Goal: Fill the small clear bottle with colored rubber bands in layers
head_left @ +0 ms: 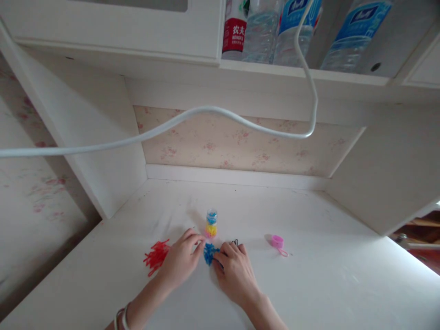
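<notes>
A loose pile of thin blue pieces that look like small rubber bands (209, 253) lies on the white desktop between my hands. My right hand (238, 273) is closed at the pile's right edge, its thumb and fingertips on the blue bands. Just left of the pile, my left hand (183, 257) has its thumb and fingers pinched together; whatever is between them is too small to make out. Beyond the fingertips stands a small clear jar (212, 222), uncapped, with blue, yellow and pink layers inside. A red pile of similar bands (156, 257) is partly behind my left hand.
Right of my hands is a pink lid (277, 241) with a loop beside it. Black loops (235, 242) show behind my right fingers. A white cable (206, 110) crosses in front of the view. Water bottles (263, 34) stand on the shelf above.
</notes>
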`<state>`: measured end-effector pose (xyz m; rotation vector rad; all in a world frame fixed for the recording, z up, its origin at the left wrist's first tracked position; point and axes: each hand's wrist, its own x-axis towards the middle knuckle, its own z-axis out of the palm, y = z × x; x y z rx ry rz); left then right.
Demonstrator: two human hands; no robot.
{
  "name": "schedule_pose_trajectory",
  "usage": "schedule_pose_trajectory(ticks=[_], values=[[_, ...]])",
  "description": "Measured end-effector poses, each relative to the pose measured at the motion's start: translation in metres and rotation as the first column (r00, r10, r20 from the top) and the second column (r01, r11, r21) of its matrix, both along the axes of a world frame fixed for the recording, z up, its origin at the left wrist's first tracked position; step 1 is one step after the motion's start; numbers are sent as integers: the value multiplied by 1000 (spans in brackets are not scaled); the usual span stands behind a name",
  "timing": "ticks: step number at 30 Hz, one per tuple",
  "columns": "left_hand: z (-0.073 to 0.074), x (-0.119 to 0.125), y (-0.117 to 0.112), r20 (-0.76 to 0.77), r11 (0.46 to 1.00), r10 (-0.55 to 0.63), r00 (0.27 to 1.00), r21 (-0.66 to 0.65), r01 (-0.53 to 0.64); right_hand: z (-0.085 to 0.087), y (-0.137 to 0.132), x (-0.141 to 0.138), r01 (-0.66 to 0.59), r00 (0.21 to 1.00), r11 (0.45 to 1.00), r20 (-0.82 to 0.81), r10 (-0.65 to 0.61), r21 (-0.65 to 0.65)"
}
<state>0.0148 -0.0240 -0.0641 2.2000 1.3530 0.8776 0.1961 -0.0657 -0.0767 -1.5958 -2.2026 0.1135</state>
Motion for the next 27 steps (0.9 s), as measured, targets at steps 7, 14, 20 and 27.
schedule_pose_trajectory(ticks=[7,14,20,27], values=[[-25,2,-6,-307,998,-13,952,-62,-6,-4,3,4,26,995,999,-99,-24,25],[-24,5,-6,-356,997,51,933,-34,-67,-8,8,9,47,977,998,-209,-41,28],[-25,5,-6,-390,997,72,918,3,-77,-10,11,11,72,946,997,-318,-59,31],[-26,7,-6,-461,996,85,883,20,-85,-1,17,8,151,800,988,-587,-124,-2]])
